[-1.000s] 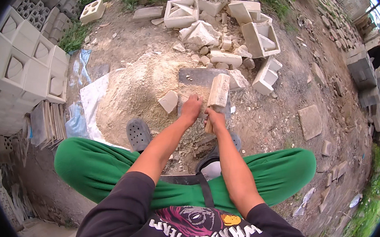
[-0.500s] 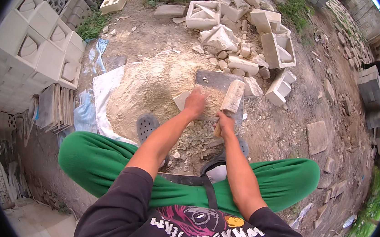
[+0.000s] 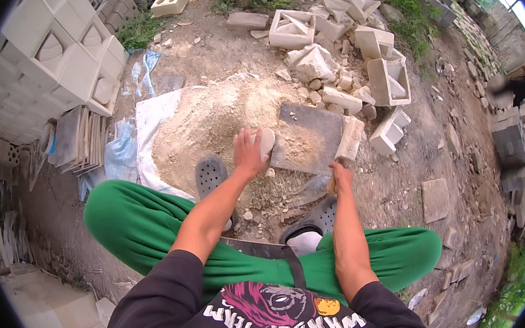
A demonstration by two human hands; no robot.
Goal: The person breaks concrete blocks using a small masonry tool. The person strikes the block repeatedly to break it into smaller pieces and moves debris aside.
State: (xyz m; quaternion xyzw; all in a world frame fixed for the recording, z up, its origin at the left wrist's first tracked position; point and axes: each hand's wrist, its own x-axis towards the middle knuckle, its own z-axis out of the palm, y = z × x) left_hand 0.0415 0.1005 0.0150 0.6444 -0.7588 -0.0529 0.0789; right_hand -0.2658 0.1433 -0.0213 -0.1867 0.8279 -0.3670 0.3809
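My right hand [image 3: 341, 177] is wrapped round the wooden handle of a mallet. The thick, pale-crusted mallet head [image 3: 350, 136] is raised beside the right edge of a dark flat slab [image 3: 318, 120], which carries crushed yellowish crumbs. At the slab's left edge, my left hand [image 3: 248, 155] grips a pale chunk of block [image 3: 267, 143], its fingers along the chunk's left side. Beyond that hand spreads a heap of pale crushed powder [image 3: 201, 116] on a white sheet [image 3: 151, 127].
Broken pale blocks [image 3: 313, 64] and rubble are piled beyond the slab. Patterned blocks [image 3: 64, 44] are stacked at the far left, near leaning boards [image 3: 80, 140]. My clog-covered feet [image 3: 211, 174] flank the powder's near edge. Grey blocks [image 3: 509, 134] stand at right, by a partly visible person.
My left hand has moved left off the slab, with the pale chunk now at its right side. My right hand and the mallet have shifted right, uncovering more of the slab.
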